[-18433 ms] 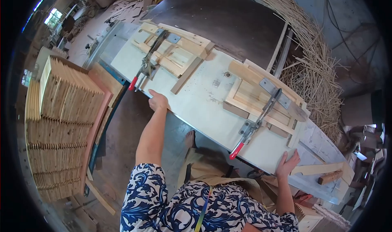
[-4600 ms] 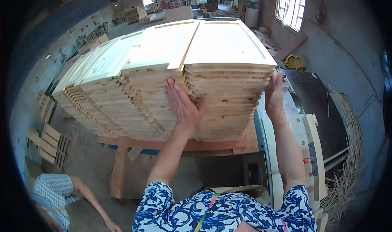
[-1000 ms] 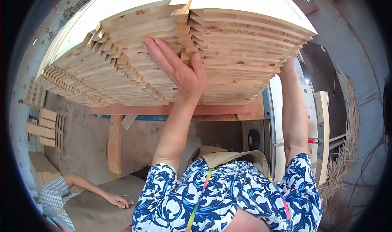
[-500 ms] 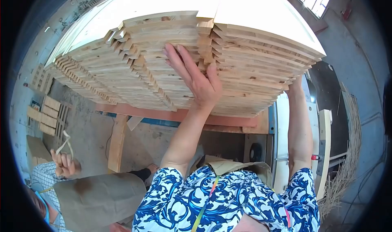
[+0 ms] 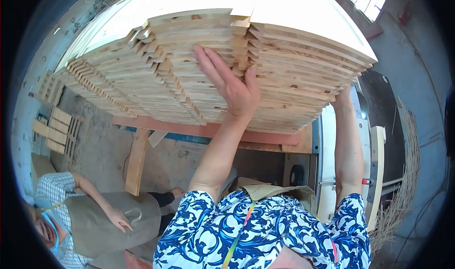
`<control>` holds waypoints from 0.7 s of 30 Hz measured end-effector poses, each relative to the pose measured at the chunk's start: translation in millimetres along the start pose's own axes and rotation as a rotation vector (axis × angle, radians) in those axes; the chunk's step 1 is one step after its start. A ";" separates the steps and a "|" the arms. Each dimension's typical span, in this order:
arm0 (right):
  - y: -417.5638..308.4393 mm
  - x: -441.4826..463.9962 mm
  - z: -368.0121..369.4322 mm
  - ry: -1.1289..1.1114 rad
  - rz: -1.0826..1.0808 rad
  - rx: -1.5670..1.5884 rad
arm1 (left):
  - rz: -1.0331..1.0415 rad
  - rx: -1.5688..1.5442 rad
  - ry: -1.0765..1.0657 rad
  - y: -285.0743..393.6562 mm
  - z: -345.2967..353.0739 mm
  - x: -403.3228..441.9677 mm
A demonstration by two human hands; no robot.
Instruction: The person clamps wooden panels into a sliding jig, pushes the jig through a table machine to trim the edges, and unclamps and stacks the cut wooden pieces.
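A tall stack of wooden boards (image 5: 294,86) fills the upper middle, its layered end edges facing me. My left hand (image 5: 232,86) lies against these edges, just left of a stepped gap between two columns of boards. Its fingers are stretched out, with the thumb apart, and it grips nothing. At the stack's right side is my right hand (image 5: 342,98). Its fingers are hidden behind the stack's corner, so I cannot see whether they hold a board.
A co-worker in an apron (image 5: 113,221) is at lower left, one hand (image 5: 118,218) low by the apron. Under the stack are a reddish board (image 5: 213,129) and a wooden leg (image 5: 137,162). Thin wood strips (image 5: 403,174) lie at right; a pallet (image 5: 73,131) stands at left.
The co-worker's raised hand, which had a pale loop at its fingers, has come down to the apron. My left hand stays on the board edges, its fingertips slightly higher in view.
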State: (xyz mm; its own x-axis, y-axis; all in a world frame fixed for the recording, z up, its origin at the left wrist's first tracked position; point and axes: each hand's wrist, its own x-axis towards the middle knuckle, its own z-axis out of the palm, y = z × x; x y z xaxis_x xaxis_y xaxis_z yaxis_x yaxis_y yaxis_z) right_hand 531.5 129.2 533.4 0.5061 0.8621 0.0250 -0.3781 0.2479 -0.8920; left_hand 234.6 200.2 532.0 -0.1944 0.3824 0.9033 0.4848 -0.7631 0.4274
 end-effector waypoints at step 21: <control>1.3 0.2 1.0 -0.086 0.117 0.091 | -0.058 -0.002 -0.053 15.4 -0.3 2.7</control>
State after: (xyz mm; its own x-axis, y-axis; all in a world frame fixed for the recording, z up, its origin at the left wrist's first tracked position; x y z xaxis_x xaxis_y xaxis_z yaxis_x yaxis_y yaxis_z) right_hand 530.4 130.1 532.7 0.3873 0.9213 -0.0347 -0.5012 0.1788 -0.8467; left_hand 241.3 189.2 541.1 -0.1765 0.4534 0.8737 0.4720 -0.7399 0.4793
